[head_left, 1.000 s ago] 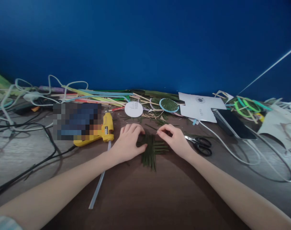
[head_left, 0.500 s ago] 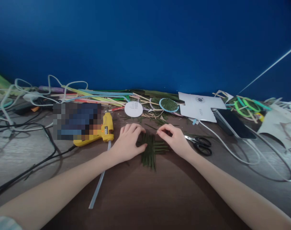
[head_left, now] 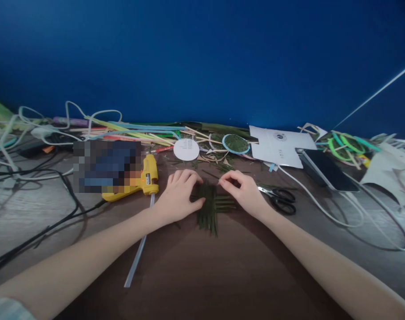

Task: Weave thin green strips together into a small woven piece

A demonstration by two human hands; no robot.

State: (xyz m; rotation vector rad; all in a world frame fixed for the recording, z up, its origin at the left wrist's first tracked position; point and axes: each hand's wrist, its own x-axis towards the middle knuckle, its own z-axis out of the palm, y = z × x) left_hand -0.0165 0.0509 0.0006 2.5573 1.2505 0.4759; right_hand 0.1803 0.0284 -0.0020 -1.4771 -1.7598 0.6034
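Note:
A small mat of crossed dark green leaf strips (head_left: 209, 210) lies on the brown table in front of me. My left hand (head_left: 177, 195) rests on its left side, fingers curled down flat and pressing the strips. My right hand (head_left: 244, 192) is at the mat's upper right corner, its fingertips pinched together on a strip end. Both forearms reach in from the bottom of the view.
A yellow glue gun (head_left: 145, 180) lies left of my left hand, with a clear glue stick (head_left: 137, 255) below it. Black scissors (head_left: 279, 200) lie right of my right hand. Cables (head_left: 39, 178), coloured strips, a white disc (head_left: 186, 149), paper (head_left: 279, 144) and a phone (head_left: 325, 171) line the back.
Both hands stay on the green strips; the view has shifted slightly, and my right fingertips have closed a little tighter at the mat's corner.

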